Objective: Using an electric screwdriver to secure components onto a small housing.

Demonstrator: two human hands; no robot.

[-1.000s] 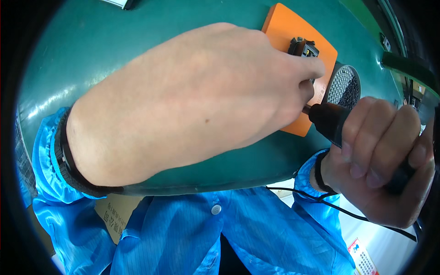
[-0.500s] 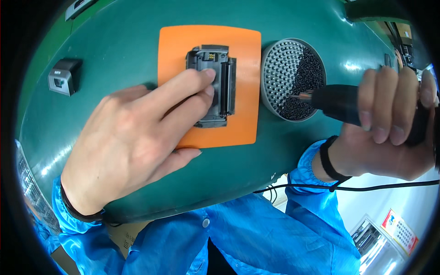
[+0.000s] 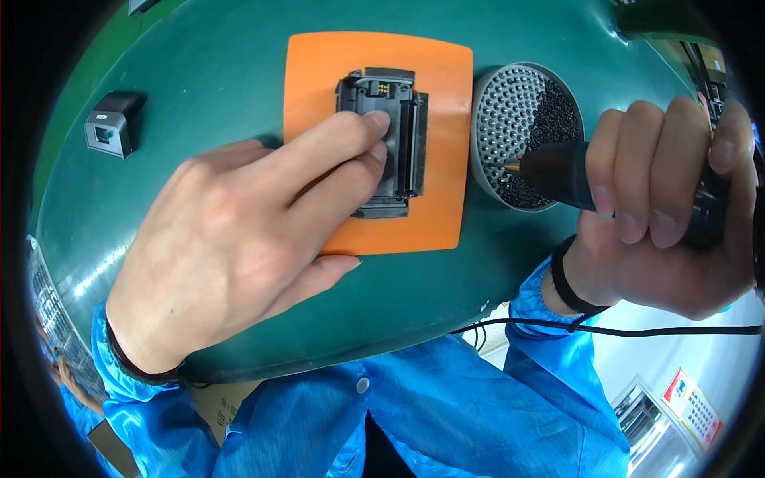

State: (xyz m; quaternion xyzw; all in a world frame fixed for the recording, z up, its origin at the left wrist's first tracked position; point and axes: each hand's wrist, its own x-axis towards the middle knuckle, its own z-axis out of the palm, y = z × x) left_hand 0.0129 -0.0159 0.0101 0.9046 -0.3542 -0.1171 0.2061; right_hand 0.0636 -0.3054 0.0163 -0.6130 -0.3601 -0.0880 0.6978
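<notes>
A black plastic device housing (image 3: 401, 143) with small gold contacts at its top lies on an orange mat (image 3: 442, 80). My left hand (image 3: 255, 223) reaches over it, index and middle fingers pressed on its inside, the thumb beside it over the mat's near edge. The other fingertips are hidden. My right hand (image 3: 661, 199) is wrapped round a black electric screwdriver (image 3: 558, 174), which points left. Its coppery tip is over the round grey screw tray (image 3: 476, 143), a dish with rows of holes on the left and a heap of small black screws on the right.
A small grey and black device part (image 3: 110, 134) stands at the left on the green table (image 3: 207, 88). A black cord (image 3: 653, 329) runs below my right wrist. Both wrists wear black bands. Another person's hand (image 3: 76, 386) shows at the lower left rim.
The screwdriver has moved slightly left over the tray. The mat, housing and tray appear shifted a little right and up in the picture. My left fingers stay on the housing.
</notes>
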